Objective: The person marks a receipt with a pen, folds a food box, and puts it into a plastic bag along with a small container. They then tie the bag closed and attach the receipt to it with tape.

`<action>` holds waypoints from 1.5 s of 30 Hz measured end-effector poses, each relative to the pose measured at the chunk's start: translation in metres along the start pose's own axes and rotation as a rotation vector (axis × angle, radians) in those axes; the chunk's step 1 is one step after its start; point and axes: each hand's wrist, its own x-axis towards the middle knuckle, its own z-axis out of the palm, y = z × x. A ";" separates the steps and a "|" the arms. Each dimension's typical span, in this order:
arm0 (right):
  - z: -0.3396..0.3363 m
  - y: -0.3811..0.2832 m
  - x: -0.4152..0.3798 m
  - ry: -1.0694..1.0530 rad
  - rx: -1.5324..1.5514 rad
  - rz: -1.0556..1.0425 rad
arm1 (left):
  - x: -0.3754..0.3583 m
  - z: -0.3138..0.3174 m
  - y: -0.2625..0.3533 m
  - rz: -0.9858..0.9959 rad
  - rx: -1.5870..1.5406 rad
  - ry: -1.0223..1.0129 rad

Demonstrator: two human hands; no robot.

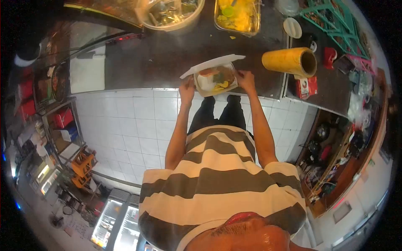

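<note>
My left hand (186,90) grips the left side of a paper takeaway food box (202,91) at the counter's near edge. Its right side is held in my right hand (246,81), with the fingers closed at the corner. The box's pale lid (213,62) stands raised along the far side. Inside are something white, brownish-orange food, a bit of green and yellow pieces (221,85); their exact kinds are too small to tell.
On the dark counter (134,67), a thick yellow roll (289,62) lies to the right. Farther back stand a tray of yellow food (237,16) and a white tub (169,26). A white board (87,74) lies left; a red box (307,87) sits right.
</note>
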 end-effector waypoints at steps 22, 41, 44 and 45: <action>-0.068 -0.032 0.008 0.475 -0.120 -0.812 | 0.008 -0.013 0.075 0.764 0.664 0.255; 0.001 0.019 -0.039 0.195 0.198 -0.396 | -0.027 0.024 -0.022 0.286 0.220 0.328; 0.016 0.030 -0.033 0.223 0.161 -0.446 | -0.028 0.029 -0.027 0.349 0.330 0.339; 0.016 0.025 -0.035 0.245 0.207 -0.472 | -0.032 0.028 -0.024 0.325 0.281 0.287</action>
